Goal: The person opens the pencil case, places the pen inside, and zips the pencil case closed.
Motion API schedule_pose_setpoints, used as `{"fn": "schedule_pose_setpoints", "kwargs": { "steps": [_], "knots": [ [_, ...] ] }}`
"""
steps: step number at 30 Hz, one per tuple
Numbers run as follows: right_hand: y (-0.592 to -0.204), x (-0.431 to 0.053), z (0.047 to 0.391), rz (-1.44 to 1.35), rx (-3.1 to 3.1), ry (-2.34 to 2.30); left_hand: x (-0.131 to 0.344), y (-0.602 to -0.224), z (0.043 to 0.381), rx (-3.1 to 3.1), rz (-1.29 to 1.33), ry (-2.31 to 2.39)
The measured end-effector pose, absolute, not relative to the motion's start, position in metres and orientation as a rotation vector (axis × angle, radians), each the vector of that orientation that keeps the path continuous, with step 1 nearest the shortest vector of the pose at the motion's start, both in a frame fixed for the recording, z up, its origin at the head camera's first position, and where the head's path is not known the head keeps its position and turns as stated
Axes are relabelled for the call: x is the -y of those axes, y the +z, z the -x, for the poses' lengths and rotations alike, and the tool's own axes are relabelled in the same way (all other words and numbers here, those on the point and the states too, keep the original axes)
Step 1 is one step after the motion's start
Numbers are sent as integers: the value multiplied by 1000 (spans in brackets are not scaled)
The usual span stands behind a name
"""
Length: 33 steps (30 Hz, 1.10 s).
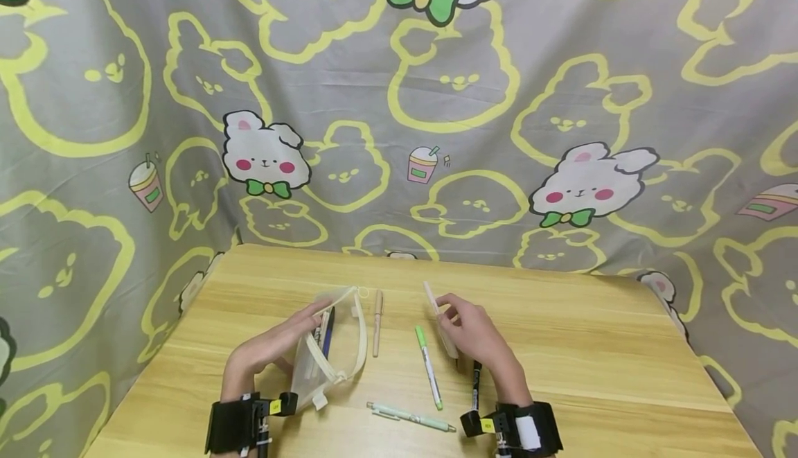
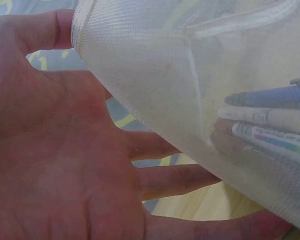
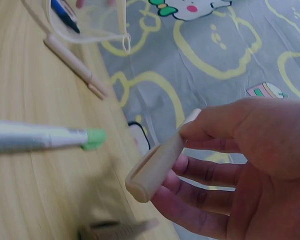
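A see-through mesh pencil pouch (image 1: 303, 375) with a cream zipper stands open on the table. My left hand (image 1: 277, 339) holds its left side, thumb at one corner and long fingers behind the mesh in the left wrist view. Inside lie several pens, among them a dark blue pen (image 2: 272, 97) and a white pen with a coloured stripe (image 2: 270, 137). My right hand (image 1: 475, 333) pinches a cream-coloured pen (image 3: 157, 165) between thumb and fingers, tilted above the table. Between the hands lie a beige pen (image 1: 377, 326) and a white pen with green ends (image 1: 429, 369).
A mint-green pen (image 1: 411, 416) lies near the front of the wooden table (image 1: 592, 361). A black pen (image 1: 476, 383) lies close to my right wrist, partly hidden. A grey patterned curtain (image 1: 361, 84) hangs around the table's back and sides.
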State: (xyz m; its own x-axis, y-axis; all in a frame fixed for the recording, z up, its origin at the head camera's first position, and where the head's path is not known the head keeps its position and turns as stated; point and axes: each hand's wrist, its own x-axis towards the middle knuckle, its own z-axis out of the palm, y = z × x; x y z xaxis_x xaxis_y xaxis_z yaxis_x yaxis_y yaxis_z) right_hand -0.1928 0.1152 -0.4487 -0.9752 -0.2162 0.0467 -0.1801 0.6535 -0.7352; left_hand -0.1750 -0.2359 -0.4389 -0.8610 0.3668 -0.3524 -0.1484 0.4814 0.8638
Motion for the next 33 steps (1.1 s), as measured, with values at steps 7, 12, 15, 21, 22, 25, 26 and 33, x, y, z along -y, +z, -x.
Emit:
{"fn": "schedule_pose_setpoints", "kwargs": {
  "steps": [7,12,15,21,22,25,26,33],
  "knots": [
    [-453,-103,187,452,-2711,-1286,235,-437,174,-2227,-194,1371],
    [-454,-96,184,465,-2719,-1308,236,-436,174,-2218,-188,1382],
    [-453,-91,183,510,-2765,-1289,236,-437,175,-2222,-178,1380],
    [-454,-78,182,587,-2834,-1276,236,-440,176,-2233,-166,1377],
    [-454,-76,182,594,-2840,-1273,236,-440,176,-2232,-166,1378],
    [-453,-70,181,624,-2829,-1272,237,-439,175,-2227,-165,1380],
    [-452,-68,180,633,-2819,-1274,237,-439,175,-2226,-164,1380],
    [-447,-50,179,668,-2778,-1256,236,-437,174,-2233,-177,1360]
  ]
}}
